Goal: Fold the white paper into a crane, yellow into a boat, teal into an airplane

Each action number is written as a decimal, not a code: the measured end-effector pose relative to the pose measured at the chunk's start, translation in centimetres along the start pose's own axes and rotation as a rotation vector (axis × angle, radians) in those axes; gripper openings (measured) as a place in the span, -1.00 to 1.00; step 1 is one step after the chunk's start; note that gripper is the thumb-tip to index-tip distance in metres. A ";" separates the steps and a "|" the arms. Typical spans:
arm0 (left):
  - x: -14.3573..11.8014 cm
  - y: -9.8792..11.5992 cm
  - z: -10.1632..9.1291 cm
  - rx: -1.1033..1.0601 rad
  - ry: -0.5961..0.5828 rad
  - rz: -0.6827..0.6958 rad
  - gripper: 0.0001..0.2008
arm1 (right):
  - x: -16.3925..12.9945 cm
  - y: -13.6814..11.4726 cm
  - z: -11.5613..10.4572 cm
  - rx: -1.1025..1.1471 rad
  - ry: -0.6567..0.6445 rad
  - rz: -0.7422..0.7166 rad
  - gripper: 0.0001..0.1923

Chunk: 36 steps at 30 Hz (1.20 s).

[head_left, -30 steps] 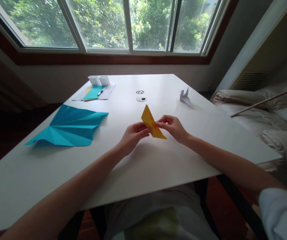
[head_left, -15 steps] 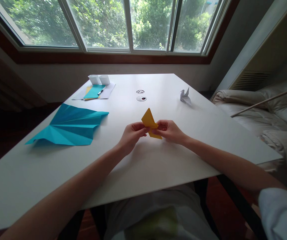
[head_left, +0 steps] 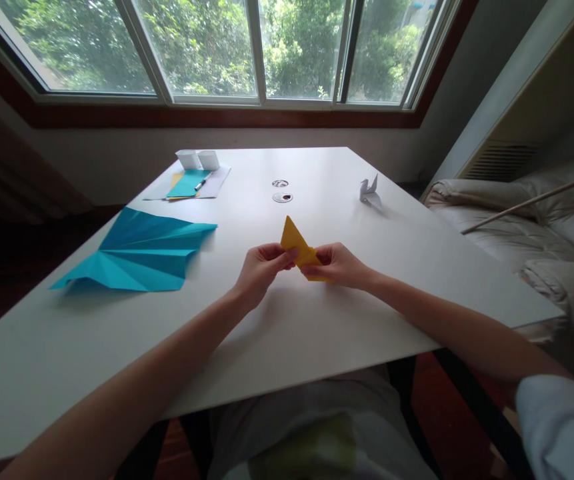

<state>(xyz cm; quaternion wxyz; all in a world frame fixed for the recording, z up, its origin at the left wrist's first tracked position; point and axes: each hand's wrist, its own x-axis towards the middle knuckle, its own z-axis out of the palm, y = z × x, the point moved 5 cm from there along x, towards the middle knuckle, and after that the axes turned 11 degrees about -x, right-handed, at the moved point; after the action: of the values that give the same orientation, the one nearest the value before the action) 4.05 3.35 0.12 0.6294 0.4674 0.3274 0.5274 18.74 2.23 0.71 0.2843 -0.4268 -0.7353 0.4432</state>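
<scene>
A folded yellow paper (head_left: pixel 295 244) with a pointed tip sticks up between my two hands, just above the white table (head_left: pixel 317 320). My left hand (head_left: pixel 261 271) pinches its left side with thumb and fingers. My right hand (head_left: pixel 335 265) pinches its right lower part, covering some of the paper. Both hands are close together near the table's middle.
A large pleated blue paper (head_left: pixel 139 252) lies to the left. At the back left are two small white boxes (head_left: pixel 198 159), a stack of sheets with a pen (head_left: pixel 190 184). A white paper crane (head_left: pixel 369 189) stands back right. Two round discs (head_left: pixel 281 191) lie mid-table. A sofa (head_left: pixel 531 227) sits right.
The yellow paper has been lowered and folded tighter between my hands. My right hand has slid left and down over it, hiding its lower point.
</scene>
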 end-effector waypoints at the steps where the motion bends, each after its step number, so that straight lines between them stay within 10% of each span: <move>1: 0.0 0.1 0.0 -0.003 0.008 0.010 -0.82 | 0.0 0.0 0.0 0.009 0.005 -0.001 -0.69; 21: 0.1 1.2 -0.3 -0.035 0.073 0.061 -0.77 | 0.4 0.3 -1.5 0.007 0.070 0.028 -0.70; 36: 0.0 2.5 -0.8 0.742 -0.035 0.185 -0.82 | 0.1 0.5 -4.1 -0.796 0.109 -0.098 -0.83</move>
<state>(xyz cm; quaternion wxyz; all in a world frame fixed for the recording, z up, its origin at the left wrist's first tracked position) 2.42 3.60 2.14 0.3726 0.7000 0.4419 0.4194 22.12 4.15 2.05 0.1561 -0.4909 -0.8528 0.0863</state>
